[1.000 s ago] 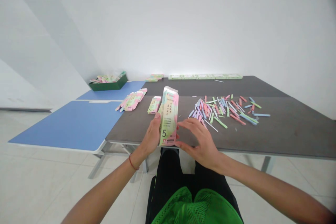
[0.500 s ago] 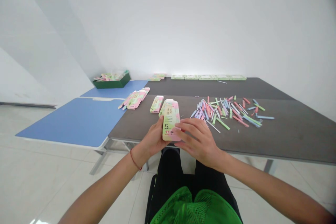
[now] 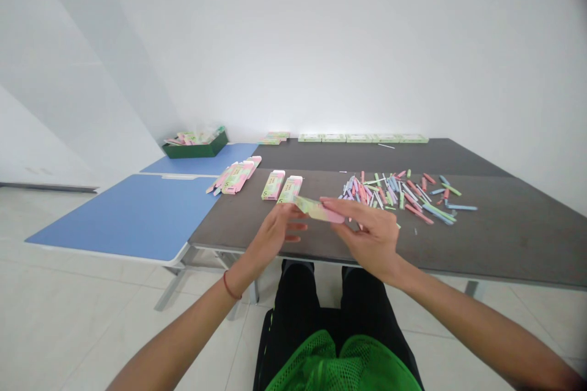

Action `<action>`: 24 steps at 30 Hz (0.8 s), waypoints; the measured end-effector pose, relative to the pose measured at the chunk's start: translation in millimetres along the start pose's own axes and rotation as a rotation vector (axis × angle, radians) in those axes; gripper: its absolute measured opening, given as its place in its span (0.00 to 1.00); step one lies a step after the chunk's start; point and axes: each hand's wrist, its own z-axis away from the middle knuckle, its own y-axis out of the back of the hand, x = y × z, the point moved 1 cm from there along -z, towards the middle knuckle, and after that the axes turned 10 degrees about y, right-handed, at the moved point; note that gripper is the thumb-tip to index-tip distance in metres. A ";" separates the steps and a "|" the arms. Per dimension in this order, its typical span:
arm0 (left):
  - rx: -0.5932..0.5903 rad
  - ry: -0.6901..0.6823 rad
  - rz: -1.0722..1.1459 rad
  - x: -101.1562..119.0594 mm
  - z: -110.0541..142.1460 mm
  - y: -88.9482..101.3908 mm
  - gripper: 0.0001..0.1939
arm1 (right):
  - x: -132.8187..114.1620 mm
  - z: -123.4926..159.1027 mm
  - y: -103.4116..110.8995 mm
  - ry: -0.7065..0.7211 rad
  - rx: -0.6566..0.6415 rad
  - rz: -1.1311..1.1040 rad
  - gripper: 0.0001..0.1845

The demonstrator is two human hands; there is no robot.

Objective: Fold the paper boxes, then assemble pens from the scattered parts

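My right hand (image 3: 369,235) pinches one end of a small pink-and-green carton (image 3: 320,209) between thumb and fingers. The carton is turned nearly edge-on and blurred, above the table's near edge. At its other end is my left hand (image 3: 277,232), with fingers stretched apart; whether they touch the carton I cannot tell. Just beyond, a carton marked 5 (image 3: 290,188) lies on the dark table, partly hidden by the held one. Another such carton (image 3: 273,185) lies beside it on the left.
Pastel and white sticks (image 3: 394,189) are scattered at the right of the dark table (image 3: 504,226). Overlapping cartons (image 3: 237,176) lie at the left. Behind stand a row of cartons (image 3: 362,138), a low stack (image 3: 274,137) and a filled green tray (image 3: 197,150) on a blue tabletop (image 3: 128,214).
The carton has swung from face-up and upright in my left hand to nearly edge-on in my right hand's pinch, shifting right. My left hand's fingers have loosened and spread.
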 end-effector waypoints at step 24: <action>0.085 -0.699 -0.334 -7.2 26.6 -3.4 0.21 | -70.7 -43.6 26.9 -0.619 -0.180 -0.660 0.08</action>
